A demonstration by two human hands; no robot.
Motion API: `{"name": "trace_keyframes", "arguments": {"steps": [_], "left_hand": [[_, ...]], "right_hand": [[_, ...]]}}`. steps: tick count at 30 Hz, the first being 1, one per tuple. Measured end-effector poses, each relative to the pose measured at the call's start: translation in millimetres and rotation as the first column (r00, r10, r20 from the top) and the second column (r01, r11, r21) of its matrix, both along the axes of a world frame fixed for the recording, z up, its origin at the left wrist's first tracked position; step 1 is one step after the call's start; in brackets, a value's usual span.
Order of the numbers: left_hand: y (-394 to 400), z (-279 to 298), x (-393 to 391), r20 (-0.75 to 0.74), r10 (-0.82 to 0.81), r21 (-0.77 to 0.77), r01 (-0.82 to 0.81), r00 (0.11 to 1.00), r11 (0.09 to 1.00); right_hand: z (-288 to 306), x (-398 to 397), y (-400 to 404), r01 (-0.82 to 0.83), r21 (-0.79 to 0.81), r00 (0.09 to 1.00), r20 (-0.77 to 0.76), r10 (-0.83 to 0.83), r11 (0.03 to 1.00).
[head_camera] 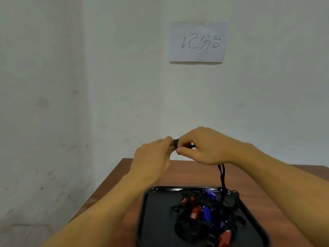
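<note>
Both hands are raised above the far edge of the table. My left hand (153,157) and my right hand (201,147) meet fingertip to fingertip and pinch a small black clip (175,142) between them. A black cord (222,177) hangs from under my right hand down into a black tray (156,207). In the tray lies a tangled pile of black cords with red and blue whistle-like pieces (204,213). Most of the clip is hidden by my fingers.
The tray sits on a brown wooden table (115,186) pushed against a pale wall. A white paper sign with handwritten characters (198,41) is taped to the wall above. The table's left edge runs diagonally toward the lower left.
</note>
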State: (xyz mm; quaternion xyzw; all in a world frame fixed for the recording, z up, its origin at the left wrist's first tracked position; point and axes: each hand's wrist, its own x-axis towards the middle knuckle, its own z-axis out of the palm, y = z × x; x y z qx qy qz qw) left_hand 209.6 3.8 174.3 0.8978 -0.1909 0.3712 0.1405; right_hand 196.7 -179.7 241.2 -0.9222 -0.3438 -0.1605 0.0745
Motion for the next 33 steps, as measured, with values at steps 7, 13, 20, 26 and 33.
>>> {"name": "trace_keyframes", "arguments": {"steps": [7,13,20,26,33], "left_hand": [[-0.7,-13.4,-12.8,0.0,-0.375,-0.114,0.372,0.927,0.921],[-3.0,-7.1,-29.1,0.085,-0.536,-0.375,0.525,0.84,0.764],[-9.4,-3.1,-37.7,0.161,-0.597,-0.538,0.577,0.786,0.614],[-18.1,-15.5,-18.6,0.148,-0.547,-0.722,0.468,0.824,0.509],[-18.3,-64.2,25.2,-0.009,-0.216,-0.482,0.185,0.976,0.856]], "right_hand": [[17.9,-3.7,-9.4,-0.076,0.21,0.977,-0.179,0.115,0.975],[19.3,-4.6,-14.0,-0.034,0.533,0.89,-0.369,0.268,0.845],[7.5,6.3,-12.6,0.107,0.685,0.733,-0.544,0.408,0.721],[-29.7,16.4,-9.5,0.157,0.712,0.835,-0.466,0.292,0.685],[-73.2,32.0,-1.3,0.051,0.246,0.988,-0.155,-0.013,0.968]]}}
